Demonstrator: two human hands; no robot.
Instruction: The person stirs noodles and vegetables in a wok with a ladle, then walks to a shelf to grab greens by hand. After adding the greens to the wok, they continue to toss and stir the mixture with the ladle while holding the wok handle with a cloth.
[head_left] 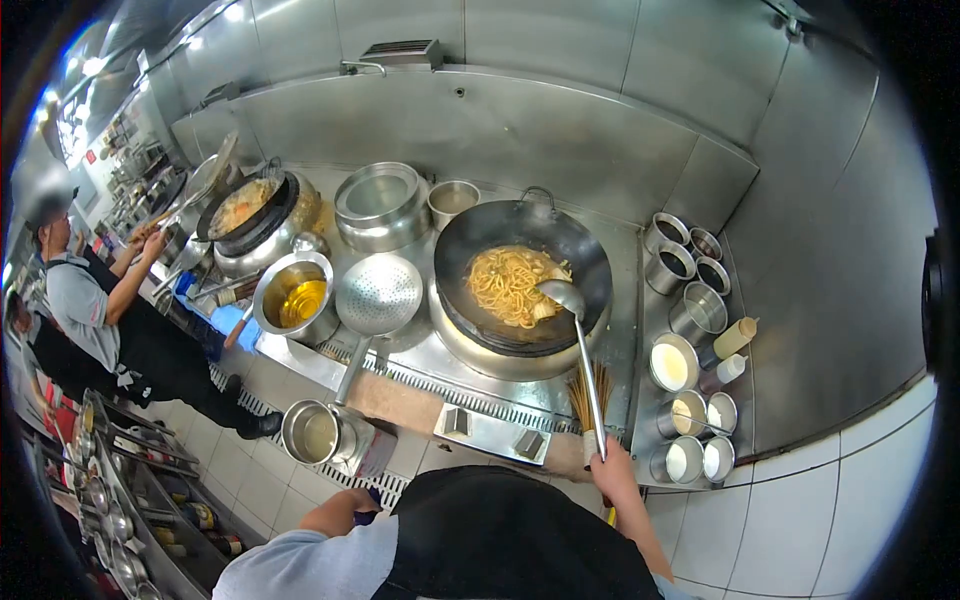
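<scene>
My right hand grips the long handle of a steel ladle, whose bowl rests among yellow noodles in a black wok on the burner in front of me. My left hand hangs low beside my black apron, fingers closed on a dark blue object I cannot identify. A perforated skimmer lies left of the wok, beside a steel pot of yellow oil.
Several steel seasoning cups and squeeze bottles stand right of the wok. A second wok of food sits at far left, where another person in a grey shirt and black apron works. A rack of bowls stands lower left.
</scene>
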